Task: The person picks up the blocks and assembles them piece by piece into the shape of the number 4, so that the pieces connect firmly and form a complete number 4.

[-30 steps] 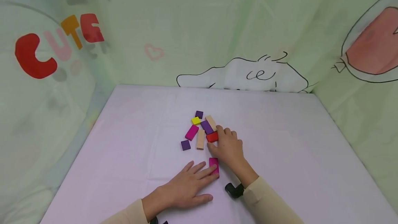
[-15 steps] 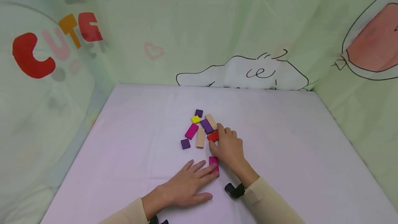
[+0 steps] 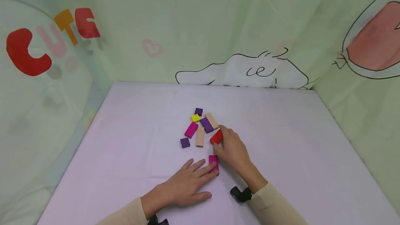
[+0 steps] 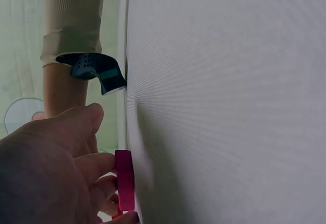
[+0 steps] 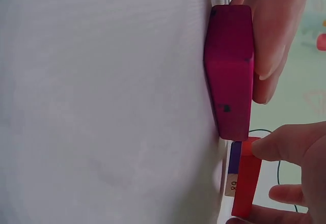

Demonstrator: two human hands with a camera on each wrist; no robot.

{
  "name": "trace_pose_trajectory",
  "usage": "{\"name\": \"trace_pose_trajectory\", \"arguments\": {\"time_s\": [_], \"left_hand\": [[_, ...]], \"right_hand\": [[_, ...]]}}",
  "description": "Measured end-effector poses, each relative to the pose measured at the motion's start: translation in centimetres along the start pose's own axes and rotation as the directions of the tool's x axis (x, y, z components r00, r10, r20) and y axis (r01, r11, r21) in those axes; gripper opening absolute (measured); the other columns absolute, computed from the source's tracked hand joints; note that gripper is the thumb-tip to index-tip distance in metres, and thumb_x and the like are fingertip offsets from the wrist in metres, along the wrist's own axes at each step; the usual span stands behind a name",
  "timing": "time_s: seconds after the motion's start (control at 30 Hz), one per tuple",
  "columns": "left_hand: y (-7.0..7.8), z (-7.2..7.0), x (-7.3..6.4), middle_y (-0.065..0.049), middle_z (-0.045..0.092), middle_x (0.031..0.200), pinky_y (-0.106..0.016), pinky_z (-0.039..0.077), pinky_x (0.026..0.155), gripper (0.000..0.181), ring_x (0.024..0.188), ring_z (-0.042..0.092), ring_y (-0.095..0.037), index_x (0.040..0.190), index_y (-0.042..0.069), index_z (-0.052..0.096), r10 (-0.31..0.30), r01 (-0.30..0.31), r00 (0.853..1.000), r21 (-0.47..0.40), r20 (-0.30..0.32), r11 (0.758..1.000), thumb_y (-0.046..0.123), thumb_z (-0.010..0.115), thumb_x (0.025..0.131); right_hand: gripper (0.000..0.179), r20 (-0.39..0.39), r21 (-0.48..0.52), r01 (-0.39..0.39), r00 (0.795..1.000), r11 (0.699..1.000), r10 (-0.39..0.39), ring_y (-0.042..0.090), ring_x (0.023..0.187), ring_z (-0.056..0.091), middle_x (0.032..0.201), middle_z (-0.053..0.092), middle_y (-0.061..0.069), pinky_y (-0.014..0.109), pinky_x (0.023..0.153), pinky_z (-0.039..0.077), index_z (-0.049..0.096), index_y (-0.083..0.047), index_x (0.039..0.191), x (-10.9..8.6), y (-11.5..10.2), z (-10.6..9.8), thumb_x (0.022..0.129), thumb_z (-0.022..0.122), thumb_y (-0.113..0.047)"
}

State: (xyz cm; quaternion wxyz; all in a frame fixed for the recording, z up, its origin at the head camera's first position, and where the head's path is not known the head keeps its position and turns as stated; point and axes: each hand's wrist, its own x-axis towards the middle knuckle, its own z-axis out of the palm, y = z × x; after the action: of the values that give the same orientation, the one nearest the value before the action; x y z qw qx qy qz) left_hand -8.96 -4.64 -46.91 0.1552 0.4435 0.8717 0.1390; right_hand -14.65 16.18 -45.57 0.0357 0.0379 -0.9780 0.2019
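Note:
My left hand (image 3: 188, 184) lies flat with spread fingers, its fingertips resting on a magenta block (image 3: 214, 164) on the table. Farther right, my right hand (image 3: 233, 149) holds a red block (image 3: 216, 136) between thumb and fingers. In the right wrist view the thumb presses one end of the red block (image 5: 248, 180), and a finger is at its other end. Left of it lie a wooden block (image 3: 200, 136), a purple block (image 3: 206, 125) and a second wooden block (image 3: 211, 121). The left wrist view shows the magenta block (image 4: 125, 180) beneath the left fingertips.
Beyond the hands, another magenta block (image 3: 191, 130), a yellow block (image 3: 195, 118) and two dark purple blocks lie loosely grouped on the white table (image 3: 125, 141). A black wrist device (image 3: 240, 194) sits under the right sleeve. A printed curtain (image 3: 200, 27) encloses the table.
The red block has turned and shifted slightly right, away from the purple and wooden blocks, with my right hand. My left hand stays on the magenta block. The head view has tilted slightly.

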Motion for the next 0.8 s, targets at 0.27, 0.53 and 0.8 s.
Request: {"name": "trace_pose_trajectory", "arguments": {"time_s": [0.27, 0.53, 0.8], "left_hand": [[0.3, -0.4, -0.1, 0.006, 0.028, 0.171, -0.061, 0.023, 0.125, 0.065, 0.160, 0.023, -0.027, 0.164, 0.030, 0.031, 0.003, -0.003, 1.000, -0.004, 0.005, 1.000, 0.055, 0.044, 0.106], [0.2, -0.3, -0.2, 0.006, 0.027, 0.171, -0.061, 0.022, 0.126, 0.064, 0.160, 0.022, -0.027, 0.164, 0.030, 0.030, 0.008, -0.008, 1.000, -0.006, 0.002, 1.000, 0.055, 0.044, 0.106], [0.1, -0.2, 0.0, 0.007, 0.027, 0.171, -0.061, 0.022, 0.126, 0.066, 0.160, 0.022, -0.027, 0.164, 0.031, 0.030, 0.007, -0.006, 1.000, -0.021, 0.005, 1.000, 0.055, 0.046, 0.106]], "right_hand": [[0.074, 0.033, 0.022, 0.025, 0.999, 0.999, -0.026, 0.037, 0.116, 0.068, 0.134, 0.064, 0.022, 0.050, 0.092, 0.061, 0.050, -0.001, 0.148, -0.7, 0.4, 0.1, 0.085, 0.083, -0.021], [0.070, 0.081, 0.076, 0.065, 0.994, 0.995, -0.071, 0.038, 0.127, 0.063, 0.139, 0.063, 0.020, 0.050, 0.101, 0.056, 0.054, 0.000, 0.143, -1.1, 1.0, -0.3, 0.084, 0.085, -0.019], [0.064, 0.133, 0.140, 0.117, 0.982, 0.983, -0.136, 0.038, 0.131, 0.059, 0.141, 0.062, 0.018, 0.055, 0.108, 0.051, 0.056, -0.003, 0.143, -1.0, 2.0, -0.4, 0.086, 0.082, -0.015]]}}
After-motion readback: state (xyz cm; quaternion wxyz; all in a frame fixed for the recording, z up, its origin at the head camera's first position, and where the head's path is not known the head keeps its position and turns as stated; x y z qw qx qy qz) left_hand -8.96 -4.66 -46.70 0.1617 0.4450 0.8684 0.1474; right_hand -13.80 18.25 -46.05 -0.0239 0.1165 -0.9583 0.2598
